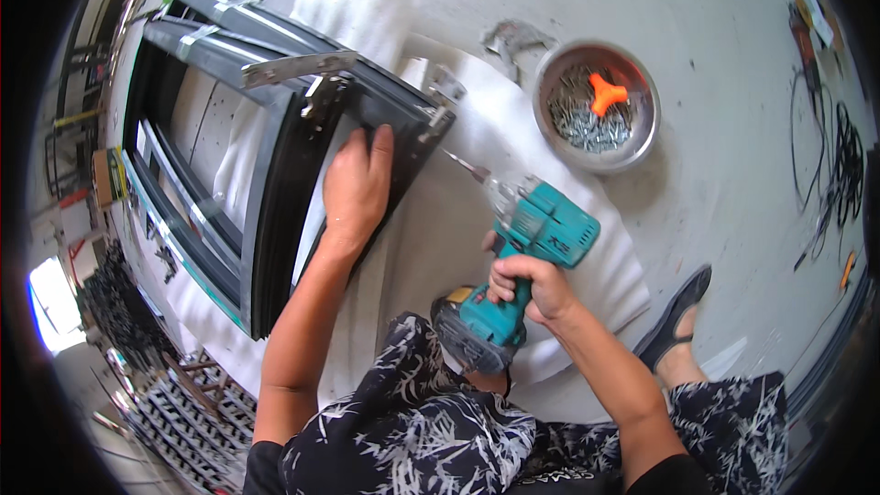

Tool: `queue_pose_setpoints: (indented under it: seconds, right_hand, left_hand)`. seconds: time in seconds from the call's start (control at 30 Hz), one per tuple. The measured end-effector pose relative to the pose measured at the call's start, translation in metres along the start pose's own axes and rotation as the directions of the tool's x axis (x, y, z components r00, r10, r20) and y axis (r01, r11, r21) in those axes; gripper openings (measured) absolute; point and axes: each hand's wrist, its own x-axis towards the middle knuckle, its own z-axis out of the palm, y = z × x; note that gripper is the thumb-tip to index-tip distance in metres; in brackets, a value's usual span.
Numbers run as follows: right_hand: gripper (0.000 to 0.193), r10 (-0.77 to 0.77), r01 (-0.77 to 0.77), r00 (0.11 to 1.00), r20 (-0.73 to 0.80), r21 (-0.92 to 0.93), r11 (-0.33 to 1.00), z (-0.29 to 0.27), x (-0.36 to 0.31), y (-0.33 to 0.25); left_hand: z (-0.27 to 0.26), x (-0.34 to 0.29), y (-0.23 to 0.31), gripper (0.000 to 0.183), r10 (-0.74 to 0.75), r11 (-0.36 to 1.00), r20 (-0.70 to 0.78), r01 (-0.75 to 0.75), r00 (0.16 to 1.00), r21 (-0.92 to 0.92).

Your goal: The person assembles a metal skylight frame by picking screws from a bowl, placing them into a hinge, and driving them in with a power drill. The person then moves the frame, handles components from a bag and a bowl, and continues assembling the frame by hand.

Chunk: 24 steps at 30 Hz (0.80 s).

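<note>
In my right hand is the grip of a teal cordless impact driver, fingers closed round its handle. A thin bit sticks out of its nose, pointing up and left toward the corner of a black metal frame, apart from it. My left hand grips the frame's near-right bar, thumb along the surface and some fingertips hidden. Silvery hinge-like metal strips stand out from the frame near that hand. A metal bowl of loose screws stands right of the frame, with an orange three-armed piece on the screws.
White padding lies under the frame and driver. A crumpled scrap is on the floor beyond. At far right lie a corded tool and black cable. My shoe is near the padding; stacked metal parts sit lower left.
</note>
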Motion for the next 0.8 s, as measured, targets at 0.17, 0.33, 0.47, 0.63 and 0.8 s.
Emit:
queue_pose_setpoints:
  seconds: [0.17, 0.33, 0.47, 0.63, 0.8]
  right_hand:
    - [0.022, -0.025, 0.025, 0.999, 0.03, 0.015, 1.0, -0.009, 0.016, 0.009]
    - [0.02, 0.001, -0.003, 0.997, 0.078, 0.027, 1.0, -0.012, 0.026, 0.004]
    - [0.024, -0.012, 0.006, 0.996, 0.089, 0.062, 0.998, -0.016, 0.033, 0.003]
    - [0.026, 0.028, -0.045, 0.991, 0.134, 0.13, 0.991, -0.016, 0.036, 0.008]
    - [0.026, 0.015, -0.043, 0.983, 0.181, 0.15, 0.988, -0.01, 0.038, 0.005]
  left_hand:
    - [-0.011, 0.008, -0.019, 0.04, 0.044, 0.994, 0.13, -0.031, 0.991, -0.103]
    - [-0.011, 0.011, -0.009, 0.04, -0.118, 0.963, 0.233, 0.169, 0.965, -0.211]
    - [-0.009, 0.009, 0.007, 0.042, -0.207, 0.937, 0.251, 0.266, 0.945, -0.226]
    - [-0.003, 0.02, 0.006, 0.052, -0.518, 0.631, 0.337, 0.617, 0.786, -0.47]
    - [0.005, 0.017, 0.005, 0.055, -0.472, 0.71, 0.224, 0.519, 0.853, -0.476]
